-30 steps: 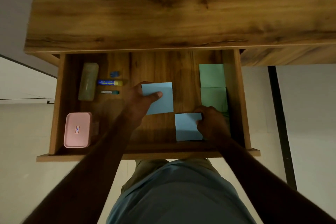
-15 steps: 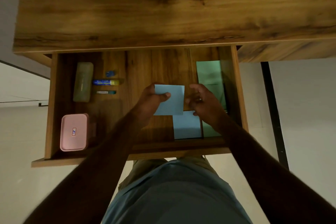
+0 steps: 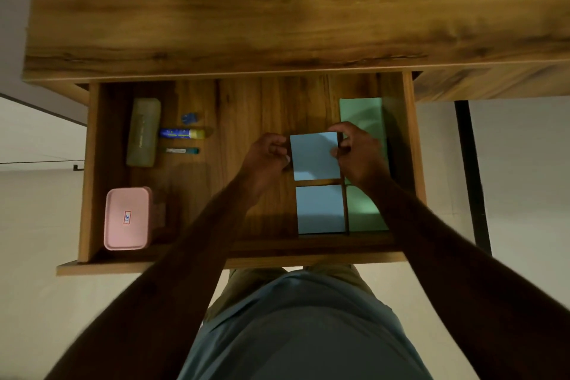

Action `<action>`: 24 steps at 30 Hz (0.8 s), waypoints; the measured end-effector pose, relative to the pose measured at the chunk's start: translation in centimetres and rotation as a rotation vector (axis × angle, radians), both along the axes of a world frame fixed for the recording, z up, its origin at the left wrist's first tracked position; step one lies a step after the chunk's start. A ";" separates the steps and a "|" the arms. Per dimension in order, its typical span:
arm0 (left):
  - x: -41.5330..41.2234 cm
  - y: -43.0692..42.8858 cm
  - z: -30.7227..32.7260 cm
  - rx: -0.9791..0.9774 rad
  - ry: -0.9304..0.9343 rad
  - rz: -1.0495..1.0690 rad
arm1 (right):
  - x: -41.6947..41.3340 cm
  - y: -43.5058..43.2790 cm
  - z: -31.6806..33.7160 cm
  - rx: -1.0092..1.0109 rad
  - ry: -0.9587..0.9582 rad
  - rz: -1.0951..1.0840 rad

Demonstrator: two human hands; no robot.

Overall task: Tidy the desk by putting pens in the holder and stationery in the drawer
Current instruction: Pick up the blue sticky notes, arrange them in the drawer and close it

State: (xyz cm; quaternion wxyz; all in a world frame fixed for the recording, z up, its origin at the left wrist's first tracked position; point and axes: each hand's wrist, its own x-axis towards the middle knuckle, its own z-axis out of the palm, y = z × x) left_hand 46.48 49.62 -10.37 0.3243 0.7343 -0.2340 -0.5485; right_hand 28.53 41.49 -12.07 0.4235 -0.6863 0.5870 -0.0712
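The wooden drawer point(image 3: 92, 170) is pulled out under the desk top point(image 3: 277, 9). A blue sticky-note pad point(image 3: 313, 157) lies on the drawer floor right of centre. My right hand point(image 3: 359, 153) pinches its right edge. My left hand point(image 3: 265, 157) touches its left edge with curled fingers. A second blue pad point(image 3: 320, 210) lies just in front of it, near the drawer's front. Two green pads lie along the right wall, one at the back point(image 3: 362, 114) and one at the front point(image 3: 364, 213), both partly covered by my right hand and forearm.
On the drawer's left lie a pale green case point(image 3: 143, 133), a blue and yellow glue stick point(image 3: 182, 133), a small blue clip point(image 3: 189, 118), a small teal-tipped stick point(image 3: 182, 150) and a pink box point(image 3: 127, 219). A black desk leg point(image 3: 472, 179) stands at the right.
My left hand carried the blue pad rightward and set it behind the other blue pad. My right hand left the front pad and moved up to the pad's right edge.
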 end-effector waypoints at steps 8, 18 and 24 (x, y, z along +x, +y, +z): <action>-1.0 0.5 -0.7 0.035 0.011 -0.169 | -0.3 1.0 -1.3 -0.099 0.257 0.101; -1.8 1.0 -1.2 0.019 -0.060 -0.226 | -1.2 1.9 -0.5 -0.093 0.278 0.116; -2.4 1.5 -0.7 -0.031 -0.185 -0.268 | -2.3 2.6 0.6 -0.122 0.252 0.139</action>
